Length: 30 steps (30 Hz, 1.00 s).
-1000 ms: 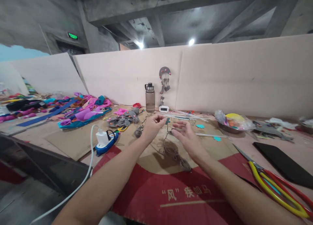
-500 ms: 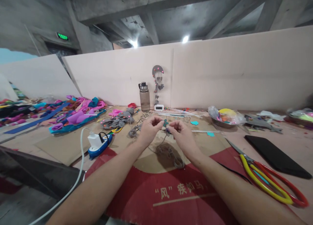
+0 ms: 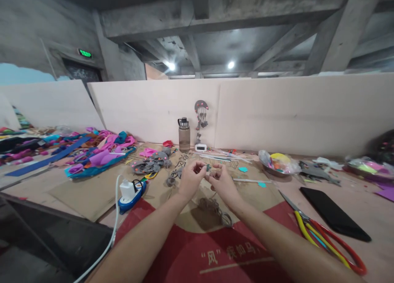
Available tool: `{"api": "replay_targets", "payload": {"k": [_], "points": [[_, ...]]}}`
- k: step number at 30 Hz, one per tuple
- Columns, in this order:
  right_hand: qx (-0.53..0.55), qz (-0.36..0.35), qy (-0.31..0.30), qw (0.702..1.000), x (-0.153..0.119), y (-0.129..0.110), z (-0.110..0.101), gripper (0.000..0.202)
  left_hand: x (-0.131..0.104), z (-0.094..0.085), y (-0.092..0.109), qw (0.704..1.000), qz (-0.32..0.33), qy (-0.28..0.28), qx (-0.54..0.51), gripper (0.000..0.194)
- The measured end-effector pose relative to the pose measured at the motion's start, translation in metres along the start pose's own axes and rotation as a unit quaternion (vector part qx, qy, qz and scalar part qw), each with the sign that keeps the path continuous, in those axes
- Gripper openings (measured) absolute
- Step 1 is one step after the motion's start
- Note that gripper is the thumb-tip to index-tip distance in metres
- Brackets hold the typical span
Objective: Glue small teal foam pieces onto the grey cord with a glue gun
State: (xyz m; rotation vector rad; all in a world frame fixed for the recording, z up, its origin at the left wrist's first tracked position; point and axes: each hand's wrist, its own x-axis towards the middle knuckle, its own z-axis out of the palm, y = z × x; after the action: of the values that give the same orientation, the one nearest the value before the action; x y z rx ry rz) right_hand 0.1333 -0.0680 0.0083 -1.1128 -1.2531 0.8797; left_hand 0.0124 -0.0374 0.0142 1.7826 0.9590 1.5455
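Cutout [image 3: 208, 167] | small, teal | between left fingers [image 3: 199, 168] and right fingers [image 3: 218, 174]

We believe this is a handicraft workshop. On the long worktable [image 3: 367, 207] we see heaped coloured scraps [image 3: 104, 153] at left and large scissors [image 3: 305, 219] at right. Over the far pale boards [image 3: 277, 114], we notice bare concrete beams [image 3: 147, 26] and a green lit sign [image 3: 85, 53].

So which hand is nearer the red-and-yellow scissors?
Right. The right hand is left of the scissors, beyond their blade tips; the left hand is farther left.
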Motion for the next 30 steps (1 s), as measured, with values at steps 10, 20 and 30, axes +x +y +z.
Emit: {"api": "replay_targets", "payload": {"k": [10,20,30], "points": [[-0.281,-0.211,0.078,0.933,0.008,-0.022,-0.012,0.013,0.004,-0.002,-0.002,0.984,-0.109,-0.022,-0.139,0.021],[-0.378,-0.211,0.076,0.898,0.005,-0.017,-0.014,0.028,-0.001,0.0,0.004,0.973,-0.165,-0.049,-0.153,0.027],[-0.429,-0.202,0.081,0.877,0.002,-0.015,-0.021,0.035,-0.004,0.003,0.014,0.958,-0.202,-0.1,-0.175,0.025]]}}
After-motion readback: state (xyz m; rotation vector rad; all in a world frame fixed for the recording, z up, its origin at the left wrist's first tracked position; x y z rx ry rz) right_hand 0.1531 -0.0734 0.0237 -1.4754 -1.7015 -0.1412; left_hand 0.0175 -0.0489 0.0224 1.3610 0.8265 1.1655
